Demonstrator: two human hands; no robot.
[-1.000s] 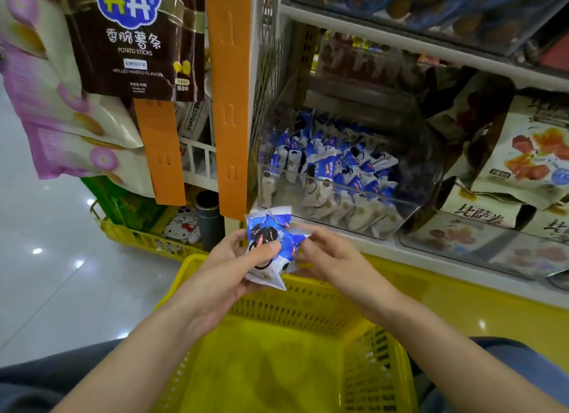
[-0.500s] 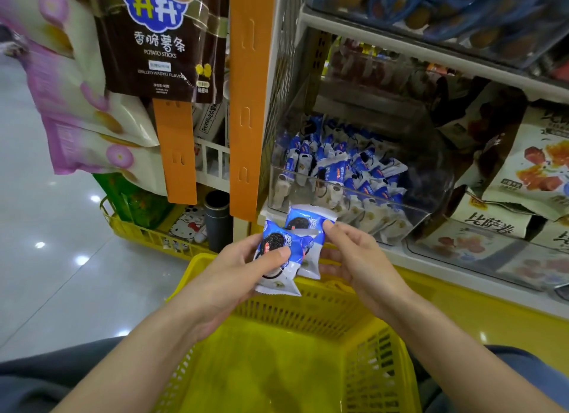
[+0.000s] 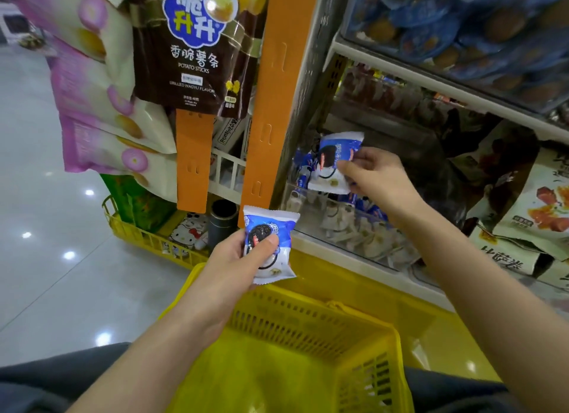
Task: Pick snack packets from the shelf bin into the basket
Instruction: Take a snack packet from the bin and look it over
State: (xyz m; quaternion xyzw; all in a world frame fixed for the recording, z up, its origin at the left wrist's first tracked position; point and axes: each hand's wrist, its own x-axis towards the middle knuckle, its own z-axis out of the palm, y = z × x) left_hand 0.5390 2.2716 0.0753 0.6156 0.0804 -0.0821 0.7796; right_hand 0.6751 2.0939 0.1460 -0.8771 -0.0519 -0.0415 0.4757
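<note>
Nearest, a yellow slatted plastic basket (image 3: 308, 326) sits below me, between my arms. Just above its far rim, my left hand (image 3: 234, 264) holds a blue-and-white foil snack packet (image 3: 272, 226) with a dark cookie printed on it, thumb pressed on its face. Further out, my right hand (image 3: 378, 178) is up at the clear plastic shelf bin (image 3: 348, 227), pinching a second packet (image 3: 335, 154) of the same kind above the heap inside. A brown potato-stick bag (image 3: 191, 58) hangs upper left.

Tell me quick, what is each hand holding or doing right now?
Left hand: closed on a blue snack packet, near the rim of the basket.
Right hand: closed on a second packet, up at the shelf bin.
</note>
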